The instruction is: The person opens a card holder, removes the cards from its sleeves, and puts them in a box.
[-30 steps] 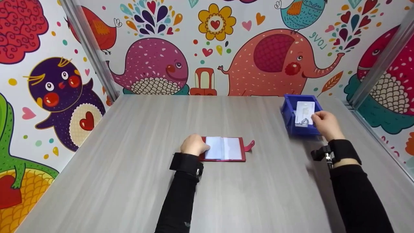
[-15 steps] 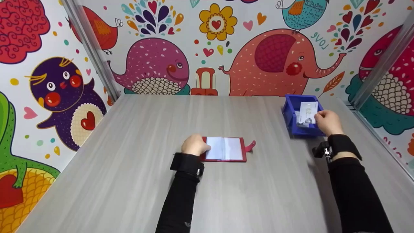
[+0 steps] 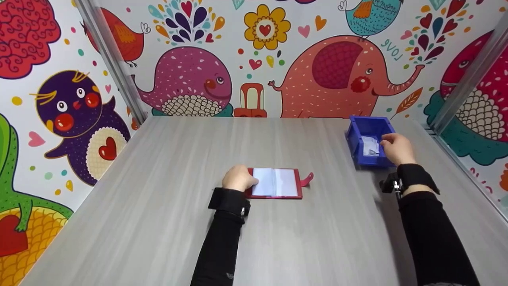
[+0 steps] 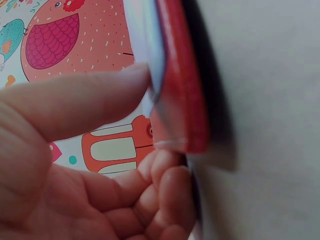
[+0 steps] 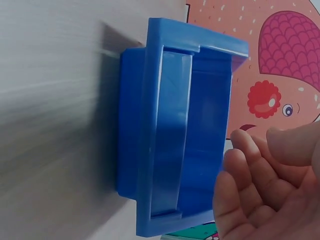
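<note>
In the head view a red card holder [image 3: 299,183] lies spread on the table, its pale clear sleeves [image 3: 284,182] facing up and its strap pointing right. My left hand [image 3: 237,177] grips its left edge. The left wrist view shows the thumb [image 4: 117,90] on the sleeves and curled fingers at the red cover [image 4: 182,95]. My right hand [image 3: 399,149] is over the right side of a blue bin [image 3: 370,161], where several white cards [image 3: 370,145] lie. Nothing shows between the loosely bent fingers of my right hand [image 5: 270,175] in the right wrist view.
The blue bin stands near the back right corner of the grey table [image 3: 178,159]. Walls printed with cartoon animals border the table at the back and both sides, with metal posts [image 3: 115,67] at the corners.
The white card that my right hand held above the bin is gone from its fingers, and cards lie inside the bin. My right hand has shifted slightly left; the left hand stays put.
</note>
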Demonstrator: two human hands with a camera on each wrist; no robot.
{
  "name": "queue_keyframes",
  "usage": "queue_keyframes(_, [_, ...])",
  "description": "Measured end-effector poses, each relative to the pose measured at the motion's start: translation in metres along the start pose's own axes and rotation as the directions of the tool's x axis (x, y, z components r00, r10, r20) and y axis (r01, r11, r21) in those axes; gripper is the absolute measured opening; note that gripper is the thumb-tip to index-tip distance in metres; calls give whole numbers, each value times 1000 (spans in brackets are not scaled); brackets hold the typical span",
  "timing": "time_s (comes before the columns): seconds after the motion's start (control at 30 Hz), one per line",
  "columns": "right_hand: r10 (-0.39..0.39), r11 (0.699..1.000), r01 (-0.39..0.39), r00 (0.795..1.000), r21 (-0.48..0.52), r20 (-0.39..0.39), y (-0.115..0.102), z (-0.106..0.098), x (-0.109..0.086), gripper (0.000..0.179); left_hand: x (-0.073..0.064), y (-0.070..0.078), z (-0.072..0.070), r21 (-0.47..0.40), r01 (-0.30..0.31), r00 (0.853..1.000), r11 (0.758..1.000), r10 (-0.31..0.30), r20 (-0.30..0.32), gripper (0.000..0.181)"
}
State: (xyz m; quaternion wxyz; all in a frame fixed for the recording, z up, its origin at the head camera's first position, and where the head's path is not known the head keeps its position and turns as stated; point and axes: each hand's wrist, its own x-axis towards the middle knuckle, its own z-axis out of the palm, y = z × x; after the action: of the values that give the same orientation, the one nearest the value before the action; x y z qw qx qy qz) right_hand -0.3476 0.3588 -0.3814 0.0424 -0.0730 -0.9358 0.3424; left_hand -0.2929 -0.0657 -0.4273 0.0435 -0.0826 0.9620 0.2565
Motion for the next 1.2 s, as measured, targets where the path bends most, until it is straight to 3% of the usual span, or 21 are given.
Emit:
queue_keyframes(0.4, [-108, 994, 106, 993, -33, -55, -9, 6, -8, 43, 1, 0, 0, 24, 12, 1000, 1000, -13, 10, 30])
queue_keyframes(0.53, [-174, 984, 170, 980, -46, -94, -17, 14, -16, 42, 1, 0, 1, 16, 19, 1000, 1000, -19, 5, 31])
queue_keyframes(0.7, [-279, 960, 272, 950, -71, -137, -28, 25, -29, 37, 1, 0, 1, 12, 18, 1000, 1000, -18, 5, 30])
queue_keyframes(1.2, [-416, 909, 416, 908, -6, -61, -72, 65, -57, 29, -1, 0, 0, -7, 0, 1000, 1000, 0, 12, 28])
